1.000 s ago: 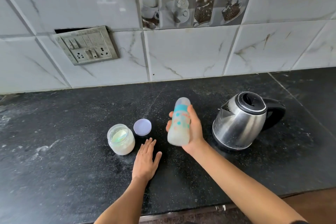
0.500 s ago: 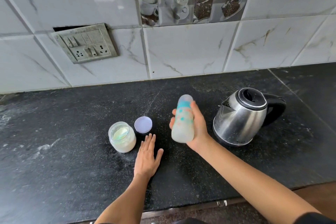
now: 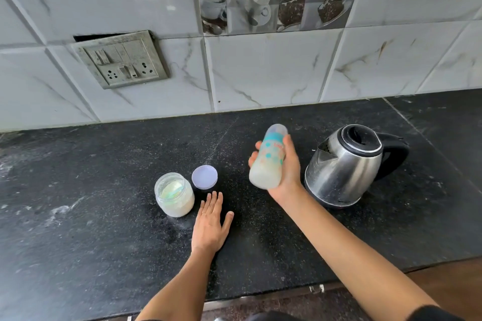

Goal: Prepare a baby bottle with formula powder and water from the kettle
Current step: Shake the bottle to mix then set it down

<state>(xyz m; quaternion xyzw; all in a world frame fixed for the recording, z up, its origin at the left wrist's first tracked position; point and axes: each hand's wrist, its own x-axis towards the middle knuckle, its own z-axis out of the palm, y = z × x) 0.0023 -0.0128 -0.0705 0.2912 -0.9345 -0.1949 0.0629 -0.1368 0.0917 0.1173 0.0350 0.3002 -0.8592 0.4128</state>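
My right hand (image 3: 288, 172) grips the baby bottle (image 3: 267, 161) above the black counter; the bottle is capped, tilted slightly, and holds milky white liquid. Just right of it stands the steel kettle (image 3: 344, 167) with its black lid and handle. My left hand (image 3: 210, 224) lies flat on the counter, fingers spread, holding nothing. Left of that hand sits the open formula jar (image 3: 174, 194) with white powder and a scoop inside. The jar's pale lilac lid (image 3: 204, 177) rests on the counter beside it.
The black stone counter (image 3: 78, 229) is dusted with spilled powder at the left. A tiled wall with a switch and socket plate (image 3: 121, 60) rises behind. The counter's front edge (image 3: 260, 297) runs along the bottom.
The bottle in my right hand has shifted slightly up and down and changed tilt. My left hand has stayed flat on the counter. The view has dipped a little.
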